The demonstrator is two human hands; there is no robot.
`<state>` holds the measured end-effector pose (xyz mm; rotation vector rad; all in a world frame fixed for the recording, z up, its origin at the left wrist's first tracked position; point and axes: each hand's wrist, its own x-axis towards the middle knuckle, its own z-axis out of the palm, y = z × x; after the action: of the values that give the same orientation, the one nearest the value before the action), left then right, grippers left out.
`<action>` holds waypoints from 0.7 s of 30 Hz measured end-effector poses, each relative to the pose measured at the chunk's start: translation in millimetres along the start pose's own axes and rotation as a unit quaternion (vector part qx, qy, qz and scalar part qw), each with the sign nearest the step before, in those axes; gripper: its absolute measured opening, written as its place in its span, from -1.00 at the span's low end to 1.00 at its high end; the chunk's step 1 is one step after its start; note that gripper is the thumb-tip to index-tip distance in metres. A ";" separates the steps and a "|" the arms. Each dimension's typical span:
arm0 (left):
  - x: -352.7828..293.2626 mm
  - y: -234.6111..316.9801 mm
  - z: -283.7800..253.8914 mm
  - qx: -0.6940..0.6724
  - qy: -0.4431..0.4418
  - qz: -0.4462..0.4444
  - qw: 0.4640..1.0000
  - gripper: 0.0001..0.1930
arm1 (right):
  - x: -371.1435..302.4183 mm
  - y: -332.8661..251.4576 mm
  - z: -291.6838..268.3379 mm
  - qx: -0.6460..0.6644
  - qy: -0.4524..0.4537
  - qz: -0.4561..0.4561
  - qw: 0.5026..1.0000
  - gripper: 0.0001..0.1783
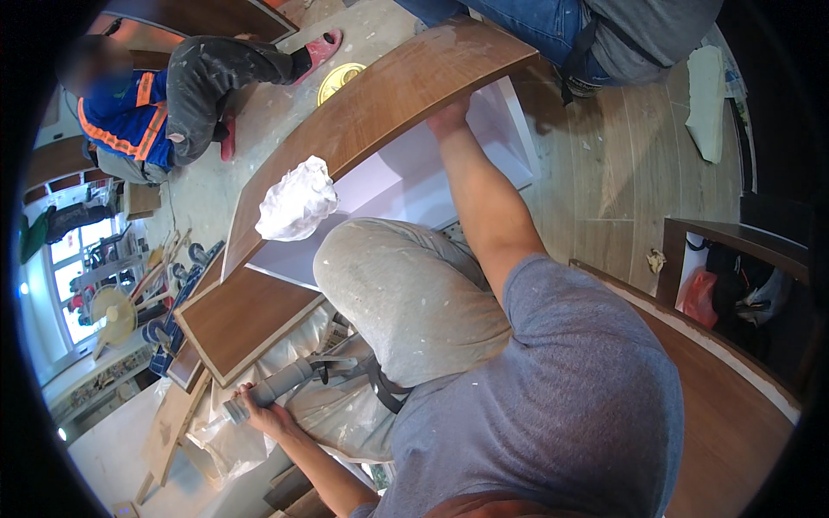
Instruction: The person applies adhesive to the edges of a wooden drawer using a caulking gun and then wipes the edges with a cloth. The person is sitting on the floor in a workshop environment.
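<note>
My left hand (266, 416) is wrapped round the front end of a caulking gun (337, 366) loaded with a grey sealant tube (285, 380), near my left side. My right arm reaches forward into a white-lined wooden cabinet piece (389, 192) in front of my knee. There my right hand (449, 118) meets the inner side of its long brown wood panel (380, 95), its fingers hidden by the panel's edge. A crumpled white cloth (299, 198) lies over the panel's near edge, left of my knee.
Left of my knee lies a brown board (246, 321), with plastic sheeting (337, 423) beside it. A person in a blue and orange vest (142, 121) sits at far left; another in jeans (527, 30) is beyond the panel. A dark shelf unit (734, 233) stands at right.
</note>
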<state>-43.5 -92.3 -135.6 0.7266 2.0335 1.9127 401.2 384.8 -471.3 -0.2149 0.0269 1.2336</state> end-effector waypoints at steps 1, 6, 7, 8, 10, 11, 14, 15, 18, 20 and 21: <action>1.0 -1.1 -1.8 -0.007 -0.008 0.004 1.000 -0.80 | 4.6 2.7 4.2 0.033 -0.025 -0.005 0.999 -0.20; 4.2 -4.2 -8.3 0.003 -0.003 -0.005 1.000 -0.81 | 18.9 12.9 19.9 0.137 -0.110 0.038 0.984 -0.15; 4.3 -4.3 -8.5 0.008 -0.003 -0.003 1.000 -0.81 | 20.4 14.8 21.8 0.122 -0.119 0.038 0.985 -0.15; 4.0 -4.2 -8.4 0.007 -0.002 -0.003 1.000 -0.81 | 20.6 15.9 22.6 0.106 -0.127 0.038 0.985 -0.14; 3.2 -3.4 -8.2 0.007 0.002 -0.008 1.000 -0.80 | 17.6 14.5 20.5 0.082 -0.103 0.033 0.991 -0.25; 2.7 -3.1 -8.5 0.013 0.003 0.000 1.000 -0.79 | 14.0 11.5 17.7 0.063 -0.093 0.037 0.993 -0.30; 2.8 -2.5 -13.6 0.020 0.004 0.009 1.000 -0.75 | -9.8 -11.8 1.9 -0.291 0.109 0.060 0.948 -0.48; 2.7 -2.8 -16.9 0.013 0.003 0.002 1.000 -0.73 | -17.9 -22.2 -2.5 -0.300 0.156 0.098 0.936 -0.41; 5.4 -5.6 -29.6 -0.033 0.003 -0.043 0.999 -0.72 | -56.0 -62.7 -17.4 -0.512 0.084 0.106 0.848 -0.19; 7.2 -7.9 -37.0 -0.047 0.003 -0.047 0.998 -0.65 | -74.6 -82.5 -17.4 -0.791 -0.021 0.004 0.612 -0.04; 8.4 -8.6 -39.7 -0.065 -0.008 -0.049 0.997 -0.67 | -78.2 -88.6 -15.1 -0.855 -0.039 -0.011 0.517 -0.06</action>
<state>-72.3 -122.0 -138.7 0.5984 1.8787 1.9557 459.7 281.5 -462.2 -1.8799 -1.3539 0.7915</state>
